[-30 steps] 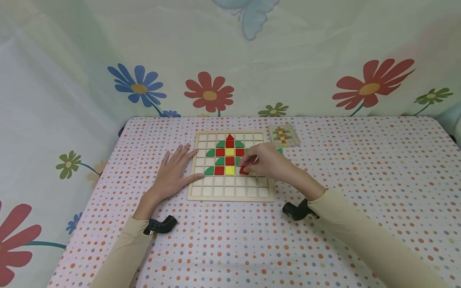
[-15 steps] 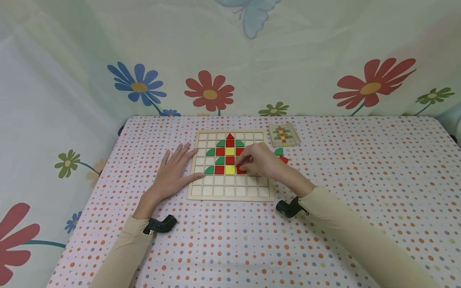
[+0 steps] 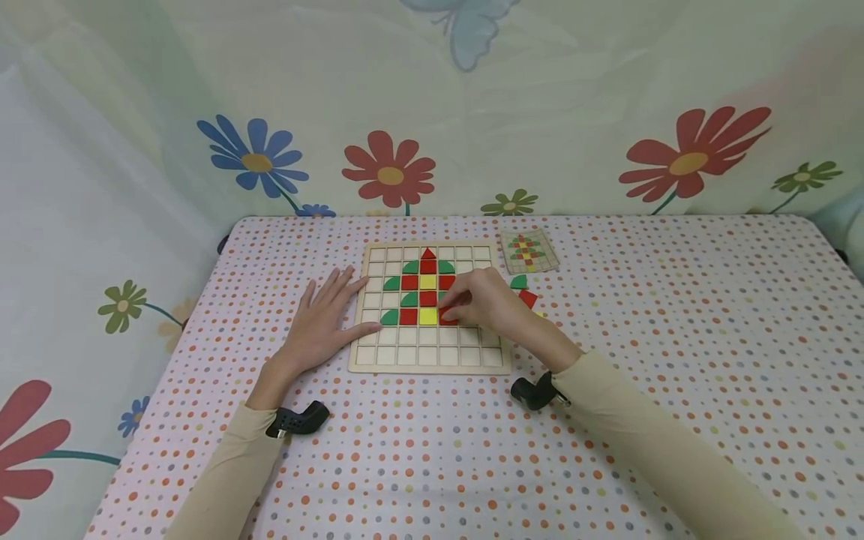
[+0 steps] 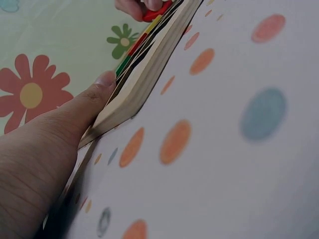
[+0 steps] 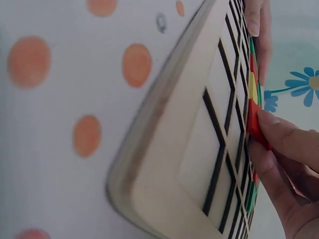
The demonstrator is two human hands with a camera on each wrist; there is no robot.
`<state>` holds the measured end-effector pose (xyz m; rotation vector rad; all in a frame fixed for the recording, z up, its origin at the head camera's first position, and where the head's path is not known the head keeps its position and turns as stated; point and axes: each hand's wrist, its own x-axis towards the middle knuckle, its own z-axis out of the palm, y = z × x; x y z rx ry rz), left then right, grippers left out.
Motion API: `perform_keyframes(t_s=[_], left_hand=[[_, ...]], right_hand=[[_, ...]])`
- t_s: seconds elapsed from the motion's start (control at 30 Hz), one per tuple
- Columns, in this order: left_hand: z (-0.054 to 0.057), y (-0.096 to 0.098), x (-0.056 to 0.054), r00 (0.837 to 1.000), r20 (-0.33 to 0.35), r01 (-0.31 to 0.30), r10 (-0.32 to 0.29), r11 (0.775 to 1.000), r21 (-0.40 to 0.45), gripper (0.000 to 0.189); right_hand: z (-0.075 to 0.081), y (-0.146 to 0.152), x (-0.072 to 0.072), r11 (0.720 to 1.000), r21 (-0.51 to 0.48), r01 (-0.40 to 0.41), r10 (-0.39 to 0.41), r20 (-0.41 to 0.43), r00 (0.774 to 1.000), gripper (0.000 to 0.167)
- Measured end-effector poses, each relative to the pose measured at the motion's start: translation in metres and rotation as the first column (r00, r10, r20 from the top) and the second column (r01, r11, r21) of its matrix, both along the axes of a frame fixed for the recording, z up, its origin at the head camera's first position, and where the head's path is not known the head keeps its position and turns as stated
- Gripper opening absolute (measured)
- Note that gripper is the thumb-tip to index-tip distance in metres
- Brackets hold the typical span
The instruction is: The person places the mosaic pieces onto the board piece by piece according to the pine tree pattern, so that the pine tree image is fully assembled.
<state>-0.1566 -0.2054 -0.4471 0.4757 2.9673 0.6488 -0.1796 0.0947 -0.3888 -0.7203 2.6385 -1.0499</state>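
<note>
A wooden grid board (image 3: 432, 356) lies on the table, with red, green and yellow tiles forming a tree shape in its cells. My right hand (image 3: 482, 300) pinches a red square tile (image 5: 256, 127) between thumb and fingers. In the head view this tile overlaps the cell just right of the lower yellow square (image 3: 428, 316); in the right wrist view it leans slightly against the grid. My left hand (image 3: 320, 322) lies with fingers spread at the board's left edge, its thumb (image 4: 97, 94) resting on the rim. Some cells behind the right hand are hidden.
A pattern card (image 3: 529, 251) showing a similar tree lies right of the board's far corner. Loose tiles lie near the right forearm: a green quarter-round (image 3: 519, 282), a red one (image 3: 528, 298) and a sliver of yellow. A dotted cloth (image 3: 418, 450) covers the table.
My right hand has moved slightly left, bringing the red square tile up beside the lower yellow square. More of the loose tiles now show past the forearm. The left hand has stayed put.
</note>
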Motion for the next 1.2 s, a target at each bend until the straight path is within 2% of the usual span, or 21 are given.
perform_keyframes(t_s=[0.23, 0.4, 0.53, 0.73, 0.83, 0.93, 1.07, 1.2], left_hand=[[0.001, 0.000, 0.000, 1.000, 0.001, 0.003, -0.003, 1.000, 0.005, 0.091], [0.001, 0.000, -0.001, 1.000, 0.009, 0.006, -0.006, 1.000, 0.005, 0.091], [0.001, 0.001, -0.001, 1.000, 0.002, 0.003, -0.003, 1.000, 0.007, 0.091], [0.000, 0.001, -0.001, 1.000, 0.000, 0.001, -0.001, 1.000, 0.010, 0.091], [0.001, 0.001, -0.001, 1.000, -0.001, 0.004, -0.004, 1.000, 0.016, 0.091], [0.001, 0.001, -0.001, 1.000, -0.001, 0.003, -0.003, 1.000, 0.018, 0.091], [0.000, 0.000, 0.000, 1.000, 0.000, 0.001, -0.001, 1.000, 0.021, 0.091], [0.000, 0.001, 0.001, 1.000, 0.003, 0.001, -0.001, 1.000, 0.017, 0.091]], right_hand=[[-0.002, 0.001, 0.002, 1.000, -0.013, 0.011, -0.011, -0.017, 1.000, 0.012], [-0.003, 0.002, 0.004, 1.000, -0.014, -0.011, 0.011, -0.054, 0.998, 0.010], [-0.002, 0.001, 0.006, 1.000, -0.005, -0.010, 0.009, -0.076, 0.997, 0.005], [-0.002, 0.004, 0.009, 0.999, 0.021, -0.028, 0.030, -0.097, 0.995, 0.008], [0.005, 0.014, 0.008, 0.998, 0.019, -0.060, 0.062, -0.069, 0.996, 0.011], [0.018, 0.028, 0.000, 0.996, 0.026, -0.088, 0.089, -0.039, 0.995, 0.014], [0.036, 0.050, -0.016, 0.989, 0.107, -0.097, 0.103, -0.053, 0.993, 0.015], [0.045, 0.068, -0.026, 0.975, 0.192, -0.114, 0.128, -0.064, 0.990, 0.014]])
